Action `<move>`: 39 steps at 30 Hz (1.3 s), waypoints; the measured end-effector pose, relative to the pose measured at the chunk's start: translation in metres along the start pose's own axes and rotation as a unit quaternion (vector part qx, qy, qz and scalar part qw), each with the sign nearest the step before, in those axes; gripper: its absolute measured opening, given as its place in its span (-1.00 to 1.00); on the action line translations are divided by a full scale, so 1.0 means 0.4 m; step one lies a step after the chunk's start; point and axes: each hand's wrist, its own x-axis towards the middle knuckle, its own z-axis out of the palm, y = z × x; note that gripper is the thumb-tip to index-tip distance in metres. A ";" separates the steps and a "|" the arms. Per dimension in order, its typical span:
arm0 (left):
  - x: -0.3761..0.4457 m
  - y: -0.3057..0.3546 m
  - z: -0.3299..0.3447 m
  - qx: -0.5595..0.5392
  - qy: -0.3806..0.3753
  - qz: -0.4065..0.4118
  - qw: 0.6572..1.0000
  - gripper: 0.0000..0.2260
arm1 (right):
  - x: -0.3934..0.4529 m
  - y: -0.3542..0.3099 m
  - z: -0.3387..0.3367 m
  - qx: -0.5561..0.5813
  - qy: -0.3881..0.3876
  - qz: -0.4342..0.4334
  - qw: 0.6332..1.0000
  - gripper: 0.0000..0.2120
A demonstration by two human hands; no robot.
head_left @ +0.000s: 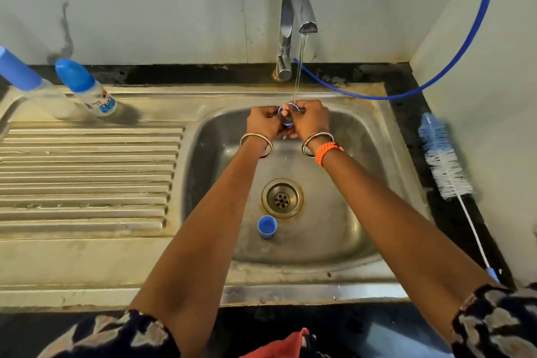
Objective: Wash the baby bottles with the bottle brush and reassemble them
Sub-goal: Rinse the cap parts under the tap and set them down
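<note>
You have one view only, a wide-angle camera on your head, looking forward and steeply down over the sink (pixel 343 136) from close above its near edge. The basin sits just right of centre, with the tap (pixel 293 23) and wall at the far side, the ribbed drainboard (pixel 87 177) running off to the left, and the black counter (pixel 453 212) along the right. Both your forearms reach in from the near edge toward the far middle, and the wide lens bends the straight edges near the borders.
</note>
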 end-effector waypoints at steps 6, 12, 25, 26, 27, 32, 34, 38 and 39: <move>-0.006 0.006 0.007 0.087 0.054 0.084 0.991 -0.82 | 0.019 0.037 -0.012 -0.047 -0.002 0.028 0.998 -0.72; -0.022 0.041 0.035 -0.168 -0.008 -0.080 0.983 -0.81 | 0.020 0.002 -0.034 -0.122 -0.026 -0.030 0.992 -0.79; -0.017 0.041 -0.047 -0.248 -0.085 -0.012 0.965 -0.78 | 0.017 -0.042 -0.017 -0.004 -0.041 0.011 0.999 -0.52; -0.018 0.047 -0.047 -0.246 -0.091 0.002 0.965 -0.82 | 0.014 -0.043 -0.020 0.008 -0.041 0.030 0.999 -0.56; -0.020 0.055 -0.045 -0.241 -0.096 0.016 0.966 -0.84 | 0.013 -0.042 -0.024 0.030 -0.046 0.055 0.997 -0.59; -0.034 0.077 -0.036 -0.234 -0.147 0.046 0.960 -0.80 | -0.010 -0.065 -0.061 0.193 -0.150 0.169 0.955 -0.82; -0.036 0.082 -0.030 -0.237 -0.160 0.035 0.958 -0.81 | -0.008 -0.062 -0.063 0.161 -0.128 0.140 0.969 -0.82; -0.031 0.080 -0.019 -0.212 -0.147 0.014 0.966 -0.83 | 0.011 -0.045 -0.055 -0.007 -0.038 0.067 0.997 -0.83; -0.028 0.074 -0.018 -0.185 -0.140 0.017 0.973 -0.81 | 0.017 -0.040 -0.051 -0.044 -0.017 0.044 0.998 -0.84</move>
